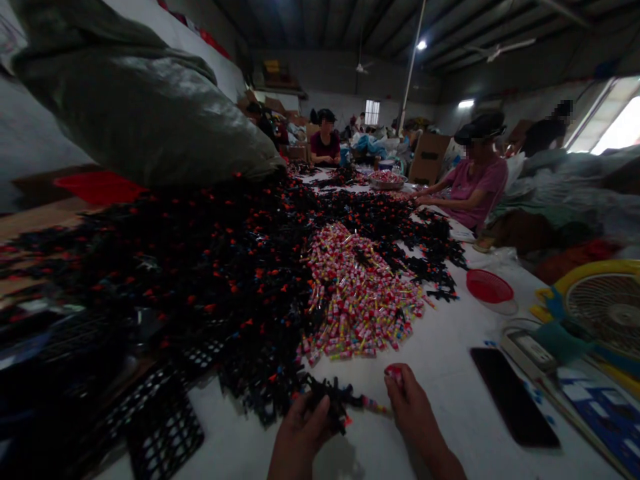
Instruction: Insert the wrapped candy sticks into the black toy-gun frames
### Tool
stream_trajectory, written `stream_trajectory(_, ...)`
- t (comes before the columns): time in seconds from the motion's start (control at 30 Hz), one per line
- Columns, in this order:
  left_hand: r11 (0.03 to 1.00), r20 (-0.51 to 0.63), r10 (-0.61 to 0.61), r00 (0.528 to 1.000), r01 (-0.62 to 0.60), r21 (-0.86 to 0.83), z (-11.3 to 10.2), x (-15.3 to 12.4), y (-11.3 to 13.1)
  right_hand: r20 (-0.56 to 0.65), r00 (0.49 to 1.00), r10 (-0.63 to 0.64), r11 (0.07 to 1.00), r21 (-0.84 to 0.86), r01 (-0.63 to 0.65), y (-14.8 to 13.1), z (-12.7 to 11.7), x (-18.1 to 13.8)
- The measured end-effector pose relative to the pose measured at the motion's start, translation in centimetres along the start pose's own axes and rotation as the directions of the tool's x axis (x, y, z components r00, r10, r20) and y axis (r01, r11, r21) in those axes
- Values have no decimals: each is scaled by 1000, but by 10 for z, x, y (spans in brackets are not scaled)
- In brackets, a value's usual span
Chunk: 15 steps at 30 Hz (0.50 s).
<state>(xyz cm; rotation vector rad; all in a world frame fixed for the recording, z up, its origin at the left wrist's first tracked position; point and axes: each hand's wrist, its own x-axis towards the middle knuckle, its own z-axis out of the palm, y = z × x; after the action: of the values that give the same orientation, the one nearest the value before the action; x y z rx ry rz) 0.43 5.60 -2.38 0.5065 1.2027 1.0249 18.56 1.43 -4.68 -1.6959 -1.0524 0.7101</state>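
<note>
The bench (440, 357), white-topped, spans the foreground and runs back into the room. A large grey-green sack (150, 113) leans in from the upper left, its lower end meeting the black heap (225, 260), a broad mass of small dark pieces flecked with orange. A co-worker (480, 187) in a pink top sits at the right side of the bench, both arms over its surface; a second co-worker (325, 143) in dark red sits farther back. Against the near right side of the black heap lies the tube heap (355, 293), made up of small pink, white and yellow tubes. A yellow fan (620, 307) stands at the right edge. A black lattice crate (165, 427) occupies the lower left. The red basket (490, 285) rests between the tube heap and the fan, with the phone (515, 397) lying flat nearer the viewer. The left hand (306, 427) is closed around a black piece (337, 395) in front of the heaps. The right hand (413, 413), just beside it, pinches a red item (395, 373) between thumb and fingers. A single tube (374, 405) lies between the hands, in line with the black piece; whether they are joined cannot be told.
</note>
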Motion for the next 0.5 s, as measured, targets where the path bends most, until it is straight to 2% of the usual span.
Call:
stream_trajectory(0.07, 1000, 14, -2, 1000, 2, -23, 3, -8, 1, 22, 1000, 3, 1000, 18, -3, -7, -4, -11)
stream_trajectory(0.17, 996, 94, 66, 993, -60, -63, 13, -17, 6, 174, 984, 32, 996, 78, -46, -22, 2, -27)
stream_trajectory(0.27, 990, 108, 102, 989, -90, -106, 19, -21, 8, 310, 950, 35, 993, 97, -69, -32, 15, -38)
stream_trajectory(0.4, 994, 122, 83, 989, -73, -82, 13, -26, 7, 302, 953, 35, 993, 93, -66, -34, 22, -43)
stream_trajectory(0.5, 995, 85, 95, 992, -92, -39, 5, -26, 6, 308, 950, 43, 991, 104, -79, -34, 18, -41)
